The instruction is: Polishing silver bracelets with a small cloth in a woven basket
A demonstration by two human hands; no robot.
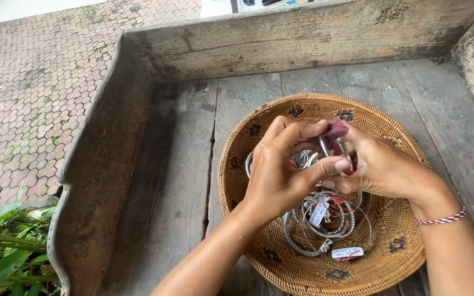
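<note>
My left hand [281, 170] and my right hand [382, 167] meet over a round woven basket [399, 246]. Between their fingers they hold a silver ring-shaped bangle [341, 148] wrapped partly in a small purple cloth [333, 133]. My left thumb presses against my right fingers. Under the hands, in the basket, lies a heap of silver bangles and bracelets [325, 225] with small white price tags [347, 252] on red threads. My right wrist wears a red-and-white cord bracelet [443, 219].
The basket sits on a weathered wooden bench or tray [182, 164] with raised plank sides at the back, left and right. Beyond the left side lies hexagonal brick paving [34, 93], with green leaves [6, 246] at the lower left.
</note>
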